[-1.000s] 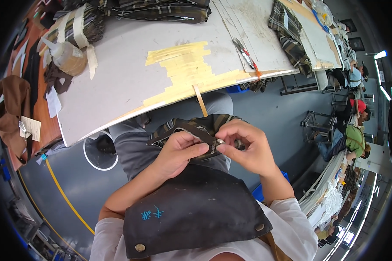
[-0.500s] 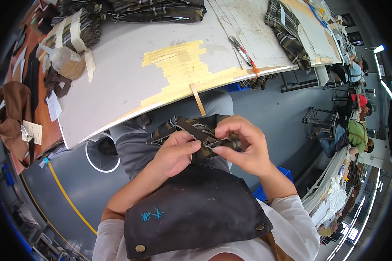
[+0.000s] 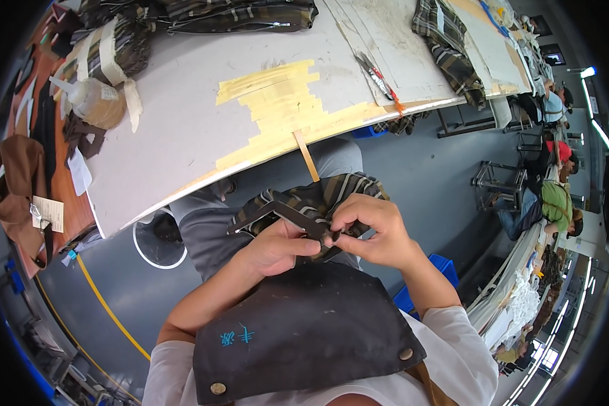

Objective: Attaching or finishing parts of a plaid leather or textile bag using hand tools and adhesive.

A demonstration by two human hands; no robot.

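A dark plaid fabric piece (image 3: pixel 345 186) lies over my lap, at the front edge of the table. A dark zipper strip (image 3: pixel 296 218) with pale teeth along one edge runs across it. My left hand (image 3: pixel 277 247) is closed, pinching the strip between thumb and fingers. Close beside it, my right hand (image 3: pixel 375 230) pinches the end of the same strip with thumb and forefinger. The fingertips of both hands almost meet there. Whatever small part lies between the right fingertips is too small to make out.
The pale table (image 3: pixel 183 101) bears yellow tape patches (image 3: pixel 271 101), red-handled snips (image 3: pixel 380 78), a plastic squeeze bottle (image 3: pixel 98 101) and folded plaid pieces (image 3: pixel 243 15). A wooden strip (image 3: pixel 306 157) juts from its edge. A white-rimmed bin (image 3: pixel 159 240) and blue crate (image 3: pixel 430 281) stand below.
My right hand has shifted slightly left and down, and its fingers have drawn closer to the left hand. More of the plaid piece shows behind the right hand.
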